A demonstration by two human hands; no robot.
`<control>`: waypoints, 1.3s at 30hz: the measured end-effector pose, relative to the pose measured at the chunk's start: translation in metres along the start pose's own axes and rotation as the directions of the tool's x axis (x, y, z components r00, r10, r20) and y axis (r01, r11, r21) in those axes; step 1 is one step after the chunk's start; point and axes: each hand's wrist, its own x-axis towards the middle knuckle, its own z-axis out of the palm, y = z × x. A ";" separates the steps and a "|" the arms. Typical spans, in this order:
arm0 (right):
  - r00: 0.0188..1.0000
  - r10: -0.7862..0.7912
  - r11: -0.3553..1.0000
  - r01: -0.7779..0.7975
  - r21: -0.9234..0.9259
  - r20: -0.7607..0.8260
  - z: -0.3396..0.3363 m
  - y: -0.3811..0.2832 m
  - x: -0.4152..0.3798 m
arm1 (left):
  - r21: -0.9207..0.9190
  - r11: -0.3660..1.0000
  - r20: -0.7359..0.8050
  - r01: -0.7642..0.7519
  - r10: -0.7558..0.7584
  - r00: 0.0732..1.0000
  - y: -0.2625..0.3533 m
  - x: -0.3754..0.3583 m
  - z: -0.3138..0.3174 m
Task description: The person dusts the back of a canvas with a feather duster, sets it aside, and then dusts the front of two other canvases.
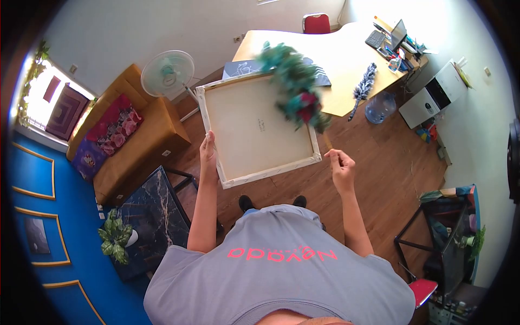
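My left hand (207, 154) grips the left edge of a stretched canvas (244, 124), its wooden frame and bare back turned up towards me. In my right hand (341, 167) is the thin handle of a feather duster (290, 73), closed between the fingers. The duster's green, fluffy head with a red patch is blurred and lies across the canvas's upper right corner. Beyond the canvas, dark flat panels (241, 68) with white line drawings rest on the desk, partly hidden.
Ahead is a pale desk (338, 59) bearing a grey duster (364, 86), a keyboard (375, 39) and a laptop (399, 33). A water jug (381, 108) stands under it. To the left are a fan (168, 73), a mustard sofa (162, 122) and a dark marble-look table (157, 206).
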 end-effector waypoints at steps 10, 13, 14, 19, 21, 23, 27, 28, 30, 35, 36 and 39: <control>0.969 -0.001 1.000 0.008 -0.029 0.249 0.062 -0.017 -0.026 | 0.005 1.000 -0.054 -0.013 0.014 0.998 0.014 -0.021 -0.033; 0.889 -0.101 0.982 0.162 -0.101 0.447 0.076 -0.018 -0.027 | 0.145 0.986 -0.147 0.076 -0.055 0.988 0.003 -0.010 -0.054; 0.915 -0.065 0.992 0.101 -0.070 0.399 0.084 -0.018 -0.028 | 0.156 0.985 -0.146 0.074 -0.051 0.988 -0.001 -0.008 -0.060; 0.885 -0.105 0.974 0.184 -0.134 0.453 0.095 -0.027 -0.031 | 0.108 0.993 -0.150 0.043 -0.027 0.988 0.005 -0.013 -0.067; 0.836 -0.109 0.971 0.207 -0.124 0.538 0.090 -0.022 -0.026 | 0.138 0.990 -0.222 -0.034 0.064 0.973 -0.011 -0.023 -0.077; 0.778 -0.111 0.967 0.227 -0.113 0.619 0.087 -0.019 -0.025 | 0.172 0.979 -0.291 -0.108 0.155 0.944 -0.016 -0.026 -0.081; 0.824 -0.013 0.970 0.149 -0.195 0.567 0.081 -0.030 -0.024 | -0.088 0.995 -0.121 0.048 -0.059 0.991 -0.024 -0.005 -0.110; 0.780 0.054 0.959 0.134 -0.250 0.623 0.077 -0.034 -0.023 | 0.142 0.987 -0.186 -0.069 0.096 0.978 -0.057 0.007 -0.137; 0.790 -0.001 0.965 0.161 -0.205 0.613 0.072 -0.034 -0.015 | -0.060 0.990 -0.192 -0.127 0.113 0.975 -0.058 0.010 -0.131; 0.807 -0.036 0.941 0.226 -0.251 0.590 0.058 -0.041 -0.007 | -0.274 0.961 -0.128 -0.031 -0.005 0.992 -0.011 0.000 -0.099; 0.809 -0.044 0.941 0.231 -0.248 0.586 0.053 -0.048 -0.004 | -0.336 0.942 -0.053 -0.011 -0.007 0.999 -0.011 0.001 -0.101; 0.714 0.063 0.936 0.201 -0.291 0.697 0.039 -0.054 -0.002 | -0.662 0.750 0.119 0.008 0.095 0.988 -0.053 0.002 -0.124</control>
